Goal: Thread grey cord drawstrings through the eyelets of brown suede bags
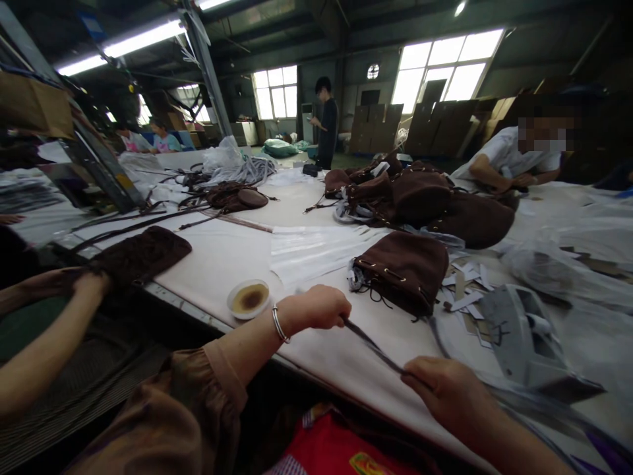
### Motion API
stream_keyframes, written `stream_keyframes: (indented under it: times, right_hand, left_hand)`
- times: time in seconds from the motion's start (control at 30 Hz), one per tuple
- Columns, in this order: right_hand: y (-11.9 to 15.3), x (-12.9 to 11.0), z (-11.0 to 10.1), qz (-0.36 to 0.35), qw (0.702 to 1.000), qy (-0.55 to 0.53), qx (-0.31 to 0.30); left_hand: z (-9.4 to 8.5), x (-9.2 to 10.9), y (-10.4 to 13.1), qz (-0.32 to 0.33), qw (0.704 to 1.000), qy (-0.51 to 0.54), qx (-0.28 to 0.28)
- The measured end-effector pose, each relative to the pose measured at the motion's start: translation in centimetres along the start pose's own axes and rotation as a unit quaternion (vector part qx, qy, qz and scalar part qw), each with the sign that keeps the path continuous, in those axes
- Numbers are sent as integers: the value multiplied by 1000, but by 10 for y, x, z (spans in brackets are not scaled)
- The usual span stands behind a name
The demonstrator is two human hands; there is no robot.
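A thin dark strap point(373, 346) runs taut between my two hands, above the near edge of the white table. My left hand point(324, 307), with a silver bangle on the wrist, is closed around the strap's upper left end. Lower and to the right, my right hand point(440, 386) pinches the strap, its fingers together. Beyond my hands a brown drawstring bag point(408, 267) lies on its side, with metal eyelets and a dark cord. A shallow white bowl point(248, 299) holding yellowish-brown stuff sits left of my left hand.
A tape dispenser point(524, 336) and paper scraps point(467, 297) lie at right. Brown bags point(420, 194) are heaped behind. At left, a co-worker's hands point(91, 284) hold a dark brown piece point(153, 254). Another person point(519, 155) works across the table point(217, 264).
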State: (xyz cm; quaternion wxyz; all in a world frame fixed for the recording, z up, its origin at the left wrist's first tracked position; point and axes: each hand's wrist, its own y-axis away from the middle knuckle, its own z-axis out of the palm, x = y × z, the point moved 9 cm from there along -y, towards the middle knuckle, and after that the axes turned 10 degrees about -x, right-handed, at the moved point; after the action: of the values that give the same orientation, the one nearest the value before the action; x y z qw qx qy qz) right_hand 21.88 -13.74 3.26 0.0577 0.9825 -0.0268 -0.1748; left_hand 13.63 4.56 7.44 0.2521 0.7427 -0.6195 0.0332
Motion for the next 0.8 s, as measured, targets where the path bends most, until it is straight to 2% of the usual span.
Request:
stream_keyframes:
  times: [0.1, 0.13, 0.2, 0.27, 0.37, 0.5, 0.63, 0.7, 0.8]
  right_hand:
    - [-4, -23, 12, -29, 999, 19, -14]
    - [-6, -29, 17, -33, 999, 22, -21]
    - [-10, -38, 30, -37, 998, 29, -39]
    - [-14, -45, 43, -40, 997, 37, -53]
    - [-19, -52, 59, -43, 996, 46, -67]
    - [-31, -59, 68, -51, 992, 71, -90]
    - [-45, -63, 65, -38, 988, 93, -121]
    - [-48, -62, 62, -16, 988, 89, -127]
    - [-52, -62, 56, 19, 994, 43, -104]
  left_hand:
    - [-10, 14, -5, 29, 992, -70, 106]
    - [-9, 14, -6, 17, 989, -69, 133]
    - [3, 0, -8, -54, 986, -29, 152]
    - [24, -23, -8, -130, 982, 25, 135]
    - [47, -50, -7, -164, 977, 75, 110]
    - [46, -87, -5, -247, 950, 130, 139]
    - [40, -119, 0, -368, 894, 159, 202]
    - [41, -126, 0, -389, 877, 174, 223]
    - [44, -123, -3, -368, 874, 192, 254]
